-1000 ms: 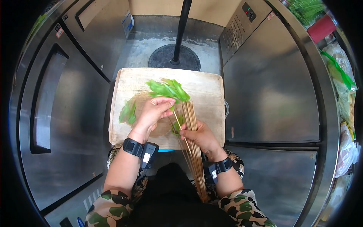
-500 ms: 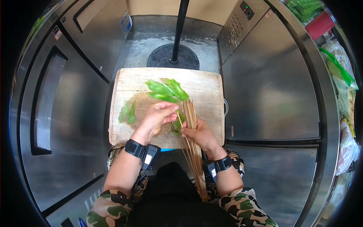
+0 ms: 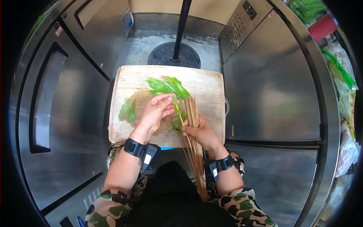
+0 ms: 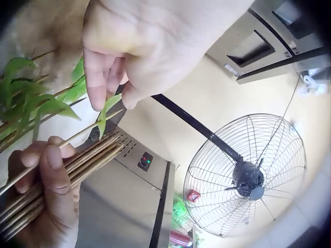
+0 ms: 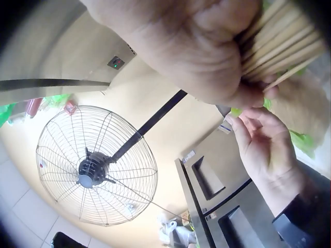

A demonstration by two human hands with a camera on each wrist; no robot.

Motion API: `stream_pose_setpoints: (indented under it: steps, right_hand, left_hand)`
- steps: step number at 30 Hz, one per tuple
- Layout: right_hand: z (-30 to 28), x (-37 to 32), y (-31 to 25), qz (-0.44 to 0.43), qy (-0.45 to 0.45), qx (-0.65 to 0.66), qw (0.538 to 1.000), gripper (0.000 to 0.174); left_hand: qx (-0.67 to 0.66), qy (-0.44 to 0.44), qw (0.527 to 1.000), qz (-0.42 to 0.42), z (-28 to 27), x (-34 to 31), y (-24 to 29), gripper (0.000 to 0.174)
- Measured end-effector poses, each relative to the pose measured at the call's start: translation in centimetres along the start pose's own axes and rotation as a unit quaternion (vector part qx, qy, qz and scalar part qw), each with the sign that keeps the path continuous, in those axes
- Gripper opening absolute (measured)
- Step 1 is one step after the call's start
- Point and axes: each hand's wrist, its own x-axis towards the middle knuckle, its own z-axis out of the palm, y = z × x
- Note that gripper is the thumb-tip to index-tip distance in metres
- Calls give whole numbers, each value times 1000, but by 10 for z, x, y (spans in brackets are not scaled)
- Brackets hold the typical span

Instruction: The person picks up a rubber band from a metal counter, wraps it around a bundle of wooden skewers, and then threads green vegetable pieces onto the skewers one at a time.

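My left hand point(image 3: 154, 112) pinches the upper end of a thin green vegetable slice point(image 3: 176, 106) between thumb and fingers. That slice is on the tip of a single thin wooden skewer point(image 4: 85, 132). My right hand point(image 3: 205, 135) grips a thick bundle of wooden skewers point(image 3: 193, 113), with the single skewer held apart under its thumb. Other skewers carrying green slices point(image 4: 49, 106) hang beside the bundle. A pile of green slices point(image 3: 162, 86) lies on the wooden board point(image 3: 208, 85) beyond my hands, and a smaller heap point(image 3: 128, 110) lies to the left.
Steel cabinets stand close on the left point(image 3: 75, 102) and right point(image 3: 272, 83). Past the board, a black pole on a round base point(image 3: 174, 56) rises from the floor, with a wire-caged fan point(image 4: 248, 175) above. Bagged goods point(image 3: 340, 75) sit along the right edge.
My left hand dipped slightly toward the skewer tip, then drew back up. The green slice now shows stretched along the skewer's end. The right hand keeps its grip on the bundle.
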Motion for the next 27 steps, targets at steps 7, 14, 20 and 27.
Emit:
stream_pose_setpoints:
  steps: [7,14,20,27]
  right_hand:
    - [0,1,2,-4,1,-1,1000,9]
    - [4,-2,-3,17,16,0,1000,7]
    - [3,1,1,9,11,2,1000,7]
    - [-1,2,6,-2,1,4,1000,8]
  left_hand:
    - [64,30,996,49,7,-6,4,13]
    - [176,35,969,170,9,-3,-12,9]
    - [129,59,972,187,14,-3,-16,8]
    - [173,36,967,183,16,-9,-20,9]
